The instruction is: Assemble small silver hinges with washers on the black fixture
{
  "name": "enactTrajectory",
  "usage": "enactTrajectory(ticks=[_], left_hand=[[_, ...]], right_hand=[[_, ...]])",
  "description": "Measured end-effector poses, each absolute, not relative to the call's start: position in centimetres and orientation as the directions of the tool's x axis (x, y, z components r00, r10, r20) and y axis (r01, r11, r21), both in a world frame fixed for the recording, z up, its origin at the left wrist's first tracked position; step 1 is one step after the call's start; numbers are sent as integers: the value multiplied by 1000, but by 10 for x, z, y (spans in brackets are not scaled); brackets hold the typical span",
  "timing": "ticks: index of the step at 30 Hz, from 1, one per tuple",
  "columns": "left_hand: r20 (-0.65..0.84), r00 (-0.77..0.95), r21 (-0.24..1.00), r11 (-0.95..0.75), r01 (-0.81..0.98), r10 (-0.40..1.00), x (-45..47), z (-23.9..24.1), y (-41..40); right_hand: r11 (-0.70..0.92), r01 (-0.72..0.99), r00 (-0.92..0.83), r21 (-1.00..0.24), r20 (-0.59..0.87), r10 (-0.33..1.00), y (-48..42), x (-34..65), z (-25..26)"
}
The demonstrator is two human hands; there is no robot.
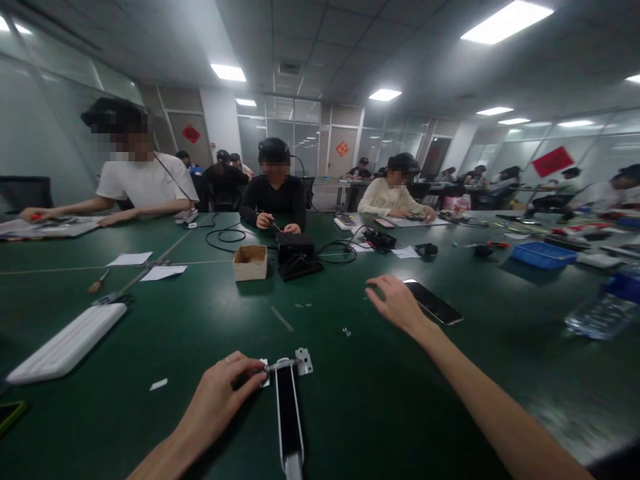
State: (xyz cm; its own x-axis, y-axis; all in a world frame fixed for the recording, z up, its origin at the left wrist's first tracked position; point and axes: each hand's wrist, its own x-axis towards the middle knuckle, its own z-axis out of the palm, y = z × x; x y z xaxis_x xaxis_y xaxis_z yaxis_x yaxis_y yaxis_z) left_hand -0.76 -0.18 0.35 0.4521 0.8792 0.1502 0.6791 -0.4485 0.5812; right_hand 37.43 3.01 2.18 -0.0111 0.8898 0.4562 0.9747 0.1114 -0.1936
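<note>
Low in front of me lies a black bar with a silver frame (pixel 289 417). Across its far end runs a metal bracket with a plate (pixel 304 361) on the right side, pierced with holes. My left hand (pixel 225 387) pinches the bracket's left end between thumb and fingers, covering part of it. Stretched out over the table, my right hand (pixel 397 303) has its fingers apart and nothing visible in them. Just right of it lies a dark smartphone (pixel 437 303). Two small nut-like rings (pixel 347 331) rest between the bracket and my right hand.
Left are a long white case (pixel 70 343), a brush (pixel 99 283) and paper slips (pixel 164 273). An open cardboard box (pixel 251 264) and black device (pixel 296 253) stand ahead. Right are a blue tray (pixel 543 255) and plastic bottle (pixel 603 303). Several people sit across the green table (pixel 210 313).
</note>
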Motion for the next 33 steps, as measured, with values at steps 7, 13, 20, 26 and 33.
enactTrajectory(ticks=[7,13,20,26,33], left_hand=[[184,463,559,-479,676,867,-9,2,2],[182,463,564,-478,674,868,-9,-1,4],[154,461,568,-460,682,874,-9,-1,5],[167,466,554,-474,684,869,-13,-9,7],[185,468,557,-485,674,864,-15,-15,8]], right_hand=[[-310,890,412,-334,301,860,22,505,5],[-380,758,528,-530,155,835,13,557,-9],[-395,568,487,-722,-92,869,3,575,-21],[-376,540,460,-753,-110,881,7,577,-25],[-416,591,506,-691,-84,859,8,576,-24]])
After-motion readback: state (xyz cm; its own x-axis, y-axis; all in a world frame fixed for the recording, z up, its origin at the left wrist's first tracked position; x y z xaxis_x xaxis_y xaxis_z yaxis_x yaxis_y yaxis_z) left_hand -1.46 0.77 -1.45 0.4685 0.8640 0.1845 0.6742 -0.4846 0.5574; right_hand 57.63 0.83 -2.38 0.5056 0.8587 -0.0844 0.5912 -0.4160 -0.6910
